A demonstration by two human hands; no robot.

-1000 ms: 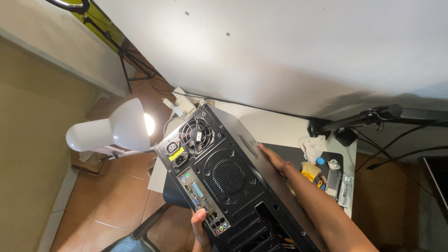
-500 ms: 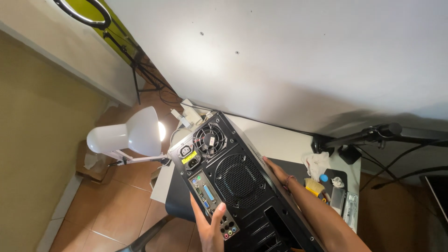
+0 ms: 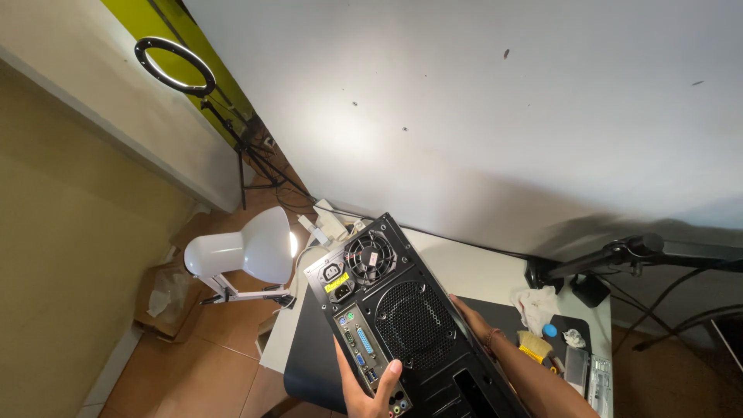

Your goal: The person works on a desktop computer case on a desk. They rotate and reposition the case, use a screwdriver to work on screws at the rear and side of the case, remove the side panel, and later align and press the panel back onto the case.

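Black computer case (image 3: 402, 325), rear panel up, is gripped by left hand (image 3: 368, 391) and right hand (image 3: 472, 317).

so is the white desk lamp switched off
No, the white desk lamp is lit: its shade glows brightly at the rim, right beside the black computer case.

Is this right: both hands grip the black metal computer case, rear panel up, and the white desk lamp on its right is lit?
Not quite. In the head view the white desk lamp stands left of the black metal computer case, not right. Left hand and right hand do grip the case.
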